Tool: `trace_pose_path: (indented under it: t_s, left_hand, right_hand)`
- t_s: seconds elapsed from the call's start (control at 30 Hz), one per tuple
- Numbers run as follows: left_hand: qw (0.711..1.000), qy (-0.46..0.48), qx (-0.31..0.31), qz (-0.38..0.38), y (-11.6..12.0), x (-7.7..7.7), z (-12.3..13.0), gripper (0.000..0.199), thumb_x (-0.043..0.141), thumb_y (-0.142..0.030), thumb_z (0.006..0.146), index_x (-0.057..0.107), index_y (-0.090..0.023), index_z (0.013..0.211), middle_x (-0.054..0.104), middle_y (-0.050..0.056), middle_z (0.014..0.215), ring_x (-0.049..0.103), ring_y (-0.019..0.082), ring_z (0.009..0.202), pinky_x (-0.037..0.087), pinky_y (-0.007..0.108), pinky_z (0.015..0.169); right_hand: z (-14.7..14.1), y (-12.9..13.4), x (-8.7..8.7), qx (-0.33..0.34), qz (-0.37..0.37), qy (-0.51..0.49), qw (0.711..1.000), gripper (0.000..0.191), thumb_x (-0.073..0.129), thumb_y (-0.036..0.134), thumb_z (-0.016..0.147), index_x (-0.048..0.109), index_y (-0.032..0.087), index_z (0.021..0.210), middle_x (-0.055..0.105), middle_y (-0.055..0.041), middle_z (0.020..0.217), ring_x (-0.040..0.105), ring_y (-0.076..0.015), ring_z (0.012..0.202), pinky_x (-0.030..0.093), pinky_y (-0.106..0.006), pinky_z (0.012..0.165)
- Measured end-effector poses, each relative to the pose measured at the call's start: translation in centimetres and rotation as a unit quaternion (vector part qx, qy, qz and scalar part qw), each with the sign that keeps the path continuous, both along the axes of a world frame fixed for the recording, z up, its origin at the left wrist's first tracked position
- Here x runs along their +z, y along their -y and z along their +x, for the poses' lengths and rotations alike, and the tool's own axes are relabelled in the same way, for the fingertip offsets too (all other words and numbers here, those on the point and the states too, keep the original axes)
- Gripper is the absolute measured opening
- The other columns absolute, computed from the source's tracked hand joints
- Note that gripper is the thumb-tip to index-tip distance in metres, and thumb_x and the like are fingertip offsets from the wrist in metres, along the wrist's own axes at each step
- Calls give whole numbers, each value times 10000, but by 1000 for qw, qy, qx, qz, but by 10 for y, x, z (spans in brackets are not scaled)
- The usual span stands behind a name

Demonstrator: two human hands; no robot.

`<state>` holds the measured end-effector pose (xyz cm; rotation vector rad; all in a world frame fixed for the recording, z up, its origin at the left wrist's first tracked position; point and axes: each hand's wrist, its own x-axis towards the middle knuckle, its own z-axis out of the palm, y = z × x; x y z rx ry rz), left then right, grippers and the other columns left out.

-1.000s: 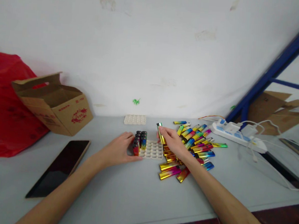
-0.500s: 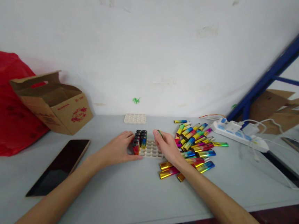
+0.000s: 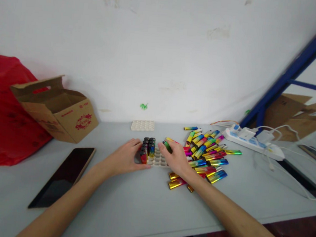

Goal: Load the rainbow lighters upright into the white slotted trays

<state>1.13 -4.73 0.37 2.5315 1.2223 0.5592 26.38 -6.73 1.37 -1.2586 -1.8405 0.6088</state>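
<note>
A white tray with rows of round hollows (image 3: 159, 160) lies on the table before me. Several lighters with black tops (image 3: 145, 150) stand upright in its left part. My left hand (image 3: 124, 155) grips the tray's left end, its thumb along the front edge and its fingers beside the standing lighters. Over the tray's right part, my right hand (image 3: 176, 156) pinches a green lighter (image 3: 167, 146). A yellow and red piece shows above those fingers; whether it belongs to a second lighter I cannot tell. To the right lies a pile of shiny multicoloured lighters (image 3: 205, 146).
A second white tray (image 3: 143, 125) lies by the wall. At left are a dark tablet (image 3: 63, 175), an open cardboard box (image 3: 75, 120) and a red bag (image 3: 5, 120). A power strip (image 3: 252, 143) with white cables lies at right, near a blue metal frame (image 3: 291, 73).
My right hand has turned and shifted slightly, so the green lighter in it shows more fully over the tray. My left hand has stayed at the tray's left end.
</note>
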Motion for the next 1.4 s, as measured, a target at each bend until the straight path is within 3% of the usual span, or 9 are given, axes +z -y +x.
trace_pose_path:
  t_s: [0.17, 0.4, 0.7, 0.87, 1.0, 1.17, 1.4]
  left_hand:
    - [1000, -6, 7, -5, 1, 2, 2, 552, 888, -680, 817, 728, -259, 1137, 755, 125, 1255, 710, 367, 1191, 603, 508, 1070]
    - [1000, -13, 11, -13, 3, 4, 3, 546, 885, -676, 822, 724, -266, 1145, 751, 121, 1252, 703, 374, 1228, 593, 516, 1099]
    - [1000, -12, 10, -14, 2, 3, 3, 563, 883, -681, 823, 719, -253, 1151, 750, 134, 1269, 701, 375, 1221, 588, 529, 1104]
    - [1000, -7, 7, -1, 1, 1, 2, 569, 884, -704, 817, 728, -268, 1147, 757, 122, 1239, 709, 366, 1200, 600, 500, 1073]
    - [1000, -17, 10, -6, 3, 3, 4, 561, 885, -699, 820, 722, -261, 1131, 748, 121, 1229, 710, 367, 1195, 597, 501, 1075]
    - [1000, -7, 4, -4, 3, 3, 4, 532, 878, -680, 829, 718, -254, 1106, 752, 121, 1218, 702, 362, 1177, 593, 516, 1073]
    - [1000, -10, 7, -6, 2, 3, 3, 505, 867, -684, 837, 700, -273, 1080, 744, 101, 1197, 706, 350, 1163, 601, 482, 1041]
  right_hand:
    - [3, 2, 3, 44, 35, 2, 998, 383, 494, 521, 1151, 513, 257, 875, 597, 21, 779, 551, -177, 725, 385, -297, 703]
    - [9, 4, 6, 97, 131, 113, 980, 467, 491, 533, 1191, 583, 233, 845, 650, -48, 911, 604, -201, 848, 438, -324, 801]
    - [9, 2, -3, 109, 84, 141, 980, 482, 562, 563, 1171, 621, 233, 826, 637, 7, 715, 556, -174, 667, 353, -314, 704]
    - [10, -2, -3, 105, 70, 187, 974, 414, 618, 525, 1158, 689, 222, 885, 690, -9, 734, 585, -178, 654, 365, -311, 685]
    - [9, -1, 3, 113, 98, 251, 956, 390, 659, 529, 1138, 713, 210, 921, 762, -62, 828, 670, -213, 754, 384, -318, 706]
    - [-1, 5, 6, 80, 100, 300, 945, 382, 632, 557, 1145, 742, 210, 1028, 806, -83, 883, 694, -216, 730, 340, -319, 649]
    - [12, 0, 10, 103, 95, 272, 952, 500, 518, 566, 1188, 725, 215, 898, 764, -58, 843, 676, -209, 765, 400, -327, 720]
